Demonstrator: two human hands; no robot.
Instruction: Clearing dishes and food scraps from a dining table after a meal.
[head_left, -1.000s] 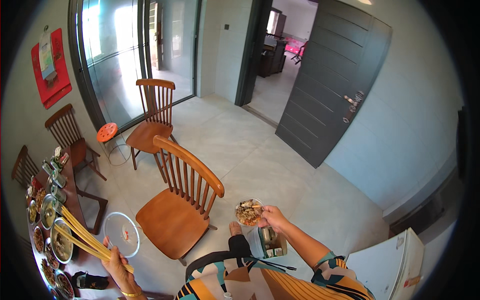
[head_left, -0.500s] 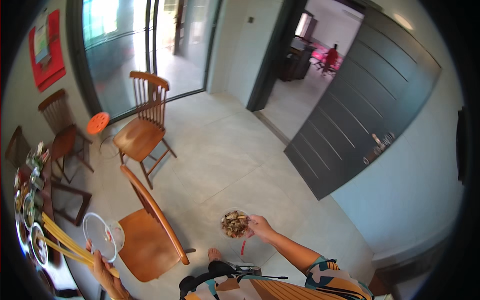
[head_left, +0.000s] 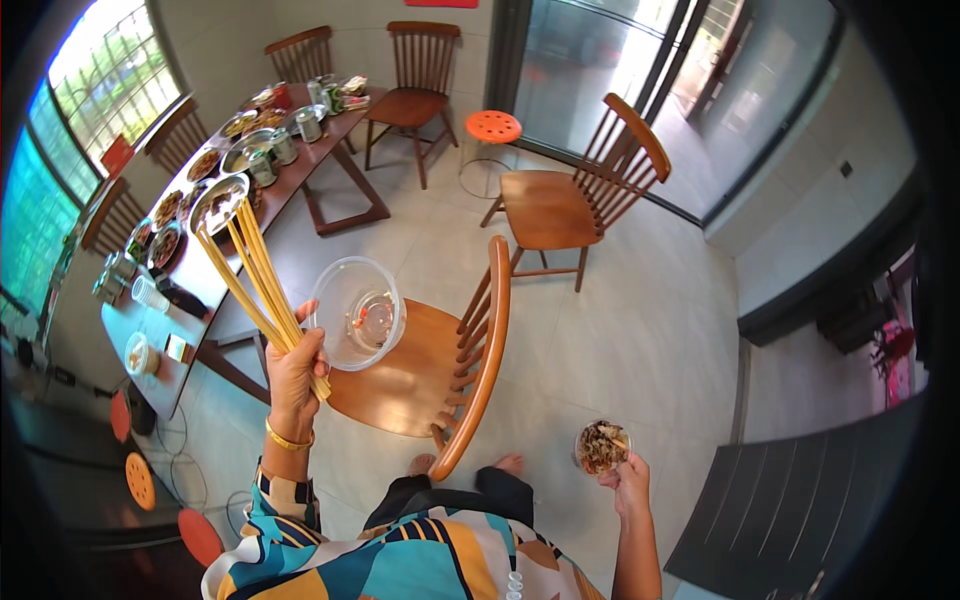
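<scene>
My left hand [head_left: 294, 365] is closed round a bundle of yellow chopsticks [head_left: 262, 285], which fan upward and to the left. Its fingers also grip the rim of a round, clear plastic bowl [head_left: 335, 290], tilted so that a few reddish scraps show at the bottom. Low on the right, my right hand [head_left: 628, 482] pinches the edge of a small clear bowl [head_left: 603, 447] full of brownish food scraps. What looks like a pale stick lies among those scraps, near my fingers.
A long dining table [head_left: 200, 300] on the left bears several dishes, cans and a white cup [head_left: 142, 358]. Close ahead stands a wooden chair [head_left: 400, 375]; another chair [head_left: 545, 210] is farther off, beside an orange stool [head_left: 493, 127]. A dark door [head_left: 770, 510] juts in at lower right.
My view has swung left, so the table and window now show fully and the dark door has slid to the lower right. Both hands keep hold of the same things.
</scene>
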